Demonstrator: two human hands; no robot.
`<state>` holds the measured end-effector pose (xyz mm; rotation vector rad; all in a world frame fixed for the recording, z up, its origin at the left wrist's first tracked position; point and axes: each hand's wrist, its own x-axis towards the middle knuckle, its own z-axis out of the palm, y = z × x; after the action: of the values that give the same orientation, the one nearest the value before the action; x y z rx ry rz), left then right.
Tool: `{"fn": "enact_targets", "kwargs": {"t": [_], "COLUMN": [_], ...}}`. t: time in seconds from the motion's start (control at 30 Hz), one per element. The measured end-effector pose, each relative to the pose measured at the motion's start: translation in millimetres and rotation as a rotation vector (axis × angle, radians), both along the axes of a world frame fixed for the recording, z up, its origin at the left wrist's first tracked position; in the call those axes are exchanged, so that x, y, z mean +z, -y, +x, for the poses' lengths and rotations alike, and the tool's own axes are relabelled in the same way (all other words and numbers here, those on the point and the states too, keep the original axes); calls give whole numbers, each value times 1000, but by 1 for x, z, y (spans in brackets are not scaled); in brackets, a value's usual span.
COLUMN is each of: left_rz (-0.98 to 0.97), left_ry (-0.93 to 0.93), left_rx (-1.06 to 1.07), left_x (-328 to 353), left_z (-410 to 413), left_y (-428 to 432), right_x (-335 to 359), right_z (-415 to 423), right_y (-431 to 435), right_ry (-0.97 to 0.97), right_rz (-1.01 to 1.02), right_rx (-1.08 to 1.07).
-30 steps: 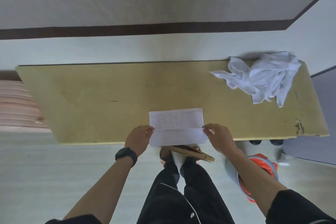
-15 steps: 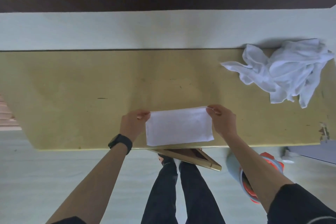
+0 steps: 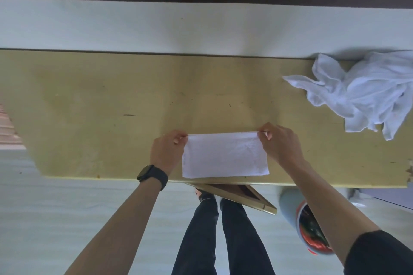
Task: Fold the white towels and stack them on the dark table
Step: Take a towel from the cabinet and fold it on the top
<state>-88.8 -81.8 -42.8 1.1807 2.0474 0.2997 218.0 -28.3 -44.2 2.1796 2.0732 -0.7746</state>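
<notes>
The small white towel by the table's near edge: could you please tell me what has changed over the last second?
The left hand and right hand folded the near half of the small white towel forward over its far half; they still pinch its far corners. The crumpled white towel pile on the yellow wooden table stayed put.

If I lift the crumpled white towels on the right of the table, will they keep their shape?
Probably not: the crumpled towels lie in soft, loose folds, so they should droop. They look thin, so likely light. Heaped together, several may lift at once.
</notes>
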Motion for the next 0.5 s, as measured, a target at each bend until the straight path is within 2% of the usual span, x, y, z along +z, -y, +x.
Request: {"fn": "enact_targets", "kwargs": {"t": [0.2,0.5], "left_rz": [-100,-65], "left_ry": [-66,-107], "left_rx": [-101,-112], "left_x": [0,-1], "left_z": [-2,-5], "left_y": [-12,-16], "right_x": [-2,3], "right_z": [1,1], "right_y": [-4,-6], "right_ry": [-12,-31], "right_rz": [-61,-110], "right_rx": [-60,-93]}}
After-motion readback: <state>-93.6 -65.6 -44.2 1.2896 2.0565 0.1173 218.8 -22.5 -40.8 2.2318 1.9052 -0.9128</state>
